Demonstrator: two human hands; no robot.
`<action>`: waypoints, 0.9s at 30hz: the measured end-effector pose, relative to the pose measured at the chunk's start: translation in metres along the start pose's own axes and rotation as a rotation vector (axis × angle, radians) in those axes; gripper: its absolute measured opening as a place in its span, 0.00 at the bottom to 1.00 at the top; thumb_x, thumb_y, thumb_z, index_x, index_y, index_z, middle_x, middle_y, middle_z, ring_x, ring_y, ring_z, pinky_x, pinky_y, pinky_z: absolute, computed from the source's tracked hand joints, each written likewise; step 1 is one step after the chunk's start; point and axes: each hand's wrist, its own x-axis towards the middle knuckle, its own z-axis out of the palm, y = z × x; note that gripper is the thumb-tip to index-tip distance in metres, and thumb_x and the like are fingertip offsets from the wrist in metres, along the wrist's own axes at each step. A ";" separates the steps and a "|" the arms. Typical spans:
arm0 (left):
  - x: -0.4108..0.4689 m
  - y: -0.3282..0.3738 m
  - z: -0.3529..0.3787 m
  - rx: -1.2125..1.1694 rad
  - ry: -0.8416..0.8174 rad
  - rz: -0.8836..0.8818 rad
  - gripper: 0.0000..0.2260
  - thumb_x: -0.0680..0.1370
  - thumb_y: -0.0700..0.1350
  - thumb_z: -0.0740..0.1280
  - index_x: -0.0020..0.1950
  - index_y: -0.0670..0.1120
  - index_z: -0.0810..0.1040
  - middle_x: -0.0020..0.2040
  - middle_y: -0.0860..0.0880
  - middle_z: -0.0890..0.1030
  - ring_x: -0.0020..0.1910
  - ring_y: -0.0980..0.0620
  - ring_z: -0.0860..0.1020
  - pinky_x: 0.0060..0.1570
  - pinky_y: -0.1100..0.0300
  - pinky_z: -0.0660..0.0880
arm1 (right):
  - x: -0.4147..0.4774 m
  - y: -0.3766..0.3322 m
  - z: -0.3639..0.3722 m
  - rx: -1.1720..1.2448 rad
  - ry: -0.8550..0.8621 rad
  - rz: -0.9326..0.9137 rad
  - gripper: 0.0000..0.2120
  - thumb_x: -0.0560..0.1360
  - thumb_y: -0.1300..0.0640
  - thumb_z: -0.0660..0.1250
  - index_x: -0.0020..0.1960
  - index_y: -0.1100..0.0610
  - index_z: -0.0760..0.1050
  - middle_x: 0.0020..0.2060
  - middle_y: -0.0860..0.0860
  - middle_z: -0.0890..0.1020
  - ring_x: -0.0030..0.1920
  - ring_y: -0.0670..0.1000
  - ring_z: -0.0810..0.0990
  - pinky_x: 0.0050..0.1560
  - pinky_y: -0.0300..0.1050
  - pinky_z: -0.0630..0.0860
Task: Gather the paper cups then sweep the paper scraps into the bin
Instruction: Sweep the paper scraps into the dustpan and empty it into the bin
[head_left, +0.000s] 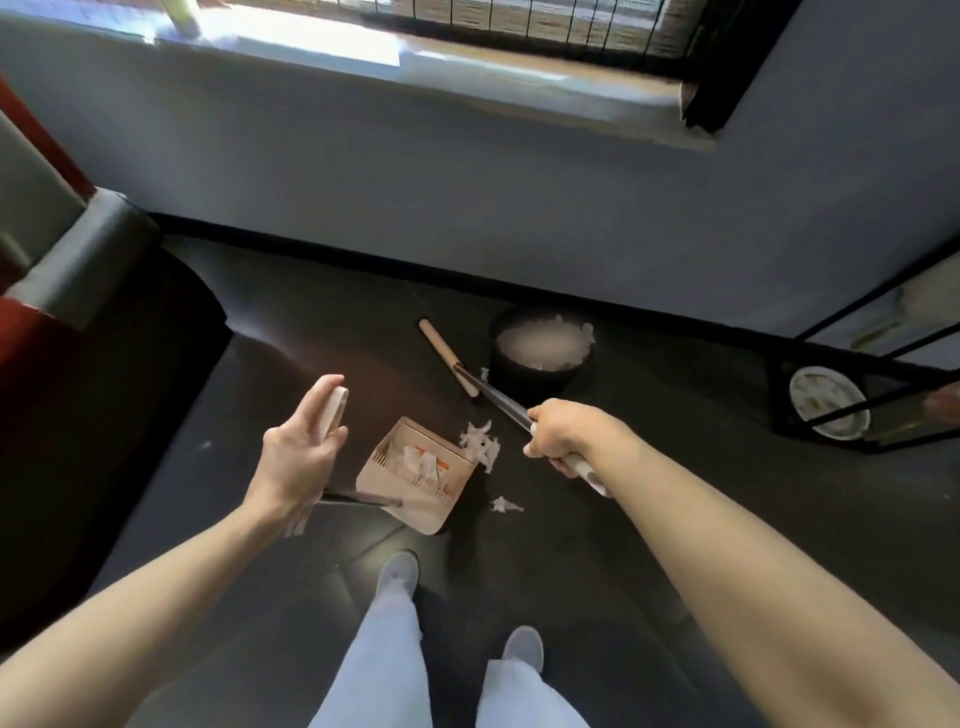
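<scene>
Standing on the dark floor, I grip the broom handle in my closed right hand while my left hand, fingers loosely curled, steadies the dustpan's upright handle. Torn paper scraps lie at the lip of the dustpan, near the black bin; they look feather-light and flimsy, so I judge short, gentle strokes are needed, gripping the handle mid-shaft.

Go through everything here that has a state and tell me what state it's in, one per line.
left hand: closed on the dustpan handle
right hand: gripping the broom handle
dustpan: on the floor, holding paper scraps
broom: head down on the floor
bin: upright, open, lined, scraps inside
loose scraps: on the floor beside the dustpan
</scene>
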 end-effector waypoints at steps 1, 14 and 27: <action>0.008 -0.001 -0.007 0.003 -0.022 0.011 0.28 0.78 0.40 0.67 0.62 0.74 0.67 0.55 0.54 0.79 0.48 0.59 0.77 0.44 0.76 0.66 | 0.007 -0.014 -0.002 -0.045 0.010 0.013 0.21 0.80 0.58 0.62 0.72 0.61 0.66 0.56 0.59 0.80 0.51 0.55 0.81 0.56 0.48 0.78; 0.060 -0.038 -0.059 0.057 -0.179 0.124 0.30 0.76 0.38 0.69 0.61 0.75 0.69 0.51 0.62 0.80 0.36 0.66 0.77 0.41 0.74 0.72 | 0.052 -0.057 0.058 -0.272 -0.084 0.104 0.32 0.77 0.62 0.64 0.77 0.56 0.57 0.69 0.55 0.70 0.63 0.57 0.75 0.54 0.46 0.76; 0.025 -0.044 -0.057 0.102 -0.343 0.264 0.28 0.79 0.39 0.66 0.65 0.72 0.67 0.62 0.57 0.74 0.56 0.58 0.74 0.54 0.64 0.68 | -0.080 0.008 0.121 0.093 -0.067 0.095 0.29 0.81 0.55 0.61 0.78 0.54 0.52 0.45 0.48 0.75 0.35 0.47 0.70 0.40 0.43 0.71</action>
